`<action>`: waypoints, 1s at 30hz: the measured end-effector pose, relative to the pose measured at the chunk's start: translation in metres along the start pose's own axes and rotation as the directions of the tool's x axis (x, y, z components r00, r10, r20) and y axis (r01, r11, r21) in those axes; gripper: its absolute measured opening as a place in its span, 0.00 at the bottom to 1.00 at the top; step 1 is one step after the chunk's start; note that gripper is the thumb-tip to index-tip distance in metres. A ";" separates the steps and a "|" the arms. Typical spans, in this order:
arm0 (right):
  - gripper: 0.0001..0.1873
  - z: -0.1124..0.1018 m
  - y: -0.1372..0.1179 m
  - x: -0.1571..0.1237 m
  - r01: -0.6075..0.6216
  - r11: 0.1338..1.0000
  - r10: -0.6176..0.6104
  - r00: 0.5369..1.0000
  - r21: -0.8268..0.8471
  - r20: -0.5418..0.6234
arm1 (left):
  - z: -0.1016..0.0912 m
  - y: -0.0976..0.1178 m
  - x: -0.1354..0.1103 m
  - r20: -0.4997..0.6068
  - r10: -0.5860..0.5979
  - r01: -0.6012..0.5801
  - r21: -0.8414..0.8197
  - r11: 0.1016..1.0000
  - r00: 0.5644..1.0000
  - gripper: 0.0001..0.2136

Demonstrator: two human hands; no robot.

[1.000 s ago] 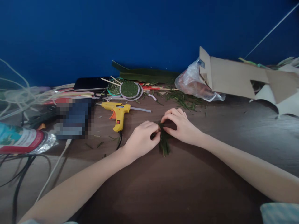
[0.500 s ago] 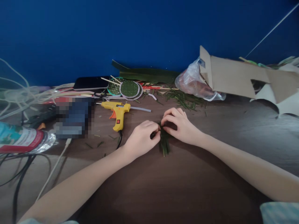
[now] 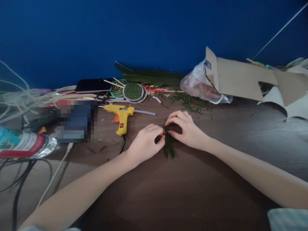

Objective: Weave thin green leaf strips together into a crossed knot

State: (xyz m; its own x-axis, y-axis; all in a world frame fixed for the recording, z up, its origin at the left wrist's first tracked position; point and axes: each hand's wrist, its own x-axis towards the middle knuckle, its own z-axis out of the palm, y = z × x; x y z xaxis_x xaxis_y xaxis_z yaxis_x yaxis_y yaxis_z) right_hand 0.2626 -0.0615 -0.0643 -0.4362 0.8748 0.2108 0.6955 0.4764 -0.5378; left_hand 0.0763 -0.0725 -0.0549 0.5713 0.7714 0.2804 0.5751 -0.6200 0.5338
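Green strips (image 3: pixel 169 151) sit bunched between the person's hands, over the brown table (image 3: pixel 192 192). The left hand (image 3: pixel 147 141) pinches the bunch near its upper end from one side; the right hand (image 3: pixel 183 129) grips it there from the other, thumb and forefinger curved. Loose ends hang below both, toward the person. Beyond the left hand lies a yellow glue gun (image 3: pixel 123 120).

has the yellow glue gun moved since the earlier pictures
No. Judged against the black phone lying behind it, the yellow glue gun shows no visible shift either way.
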 end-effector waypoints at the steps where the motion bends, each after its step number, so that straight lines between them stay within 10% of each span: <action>1: 0.07 0.000 0.000 0.000 -0.002 1.000 0.002 1.000 0.001 -0.001 | 0.000 0.000 0.000 -0.002 0.000 0.000 0.000 1.000 1.000 0.07; 30: 0.05 -0.001 -0.003 -0.001 0.107 0.994 -0.106 0.994 -0.027 0.013 | 0.001 0.000 0.001 -0.026 0.033 -0.032 0.031 0.999 0.999 0.07</action>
State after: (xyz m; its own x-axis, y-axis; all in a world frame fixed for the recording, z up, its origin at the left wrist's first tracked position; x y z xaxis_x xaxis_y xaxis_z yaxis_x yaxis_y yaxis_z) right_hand 0.2618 -0.0638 -0.0625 -0.5150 0.8180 0.2563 0.6604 0.5692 -0.4897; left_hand 0.0771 -0.0719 -0.0554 0.5745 0.7539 0.3187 0.5745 -0.6487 0.4991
